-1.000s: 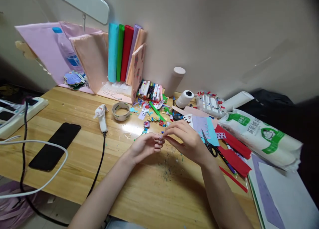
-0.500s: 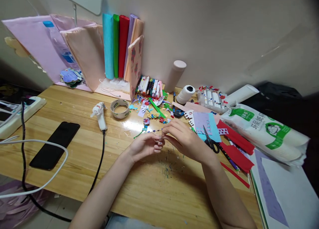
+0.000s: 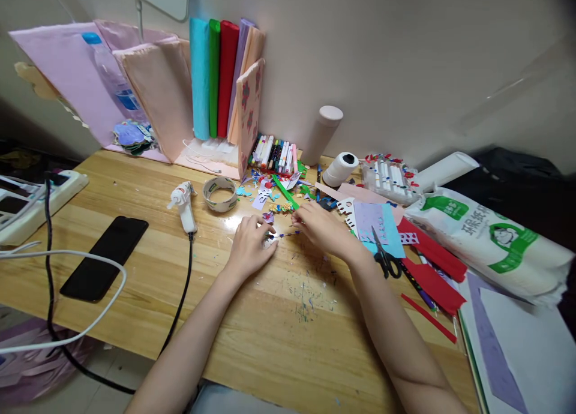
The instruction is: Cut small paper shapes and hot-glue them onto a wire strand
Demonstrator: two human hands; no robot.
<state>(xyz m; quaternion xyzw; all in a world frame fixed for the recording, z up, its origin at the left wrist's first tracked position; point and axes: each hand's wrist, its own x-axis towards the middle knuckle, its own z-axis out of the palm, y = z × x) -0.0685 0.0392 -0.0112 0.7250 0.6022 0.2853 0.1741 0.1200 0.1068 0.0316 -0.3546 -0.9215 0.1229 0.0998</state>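
A thin strand with dark blue bits (image 3: 286,234) runs low over the tabletop between my two hands. My left hand (image 3: 250,246) rests palm down, with its curled fingers closed at the strand's left end, beside a small white scrap. My right hand (image 3: 320,227) pinches the other end; its fingertips are partly hidden. Just behind the strand are a purple paper flower (image 3: 269,217) and yellow paper flowers (image 3: 281,207). Fine blue and green crumbs (image 3: 308,300) are scattered on the wood in front of the hands.
A hot glue gun (image 3: 183,207), tape roll (image 3: 220,194) and phone (image 3: 104,258) lie on the left. Black-handled scissors (image 3: 387,263) and red paper (image 3: 434,285) lie on the right. Behind are markers (image 3: 275,155), a thread spool (image 3: 341,168) and a tumbler (image 3: 321,135).
My hands have parted and come down to the table. My left hand has moved left and turned palm down. The strand now shows between them. The view has shifted slightly.
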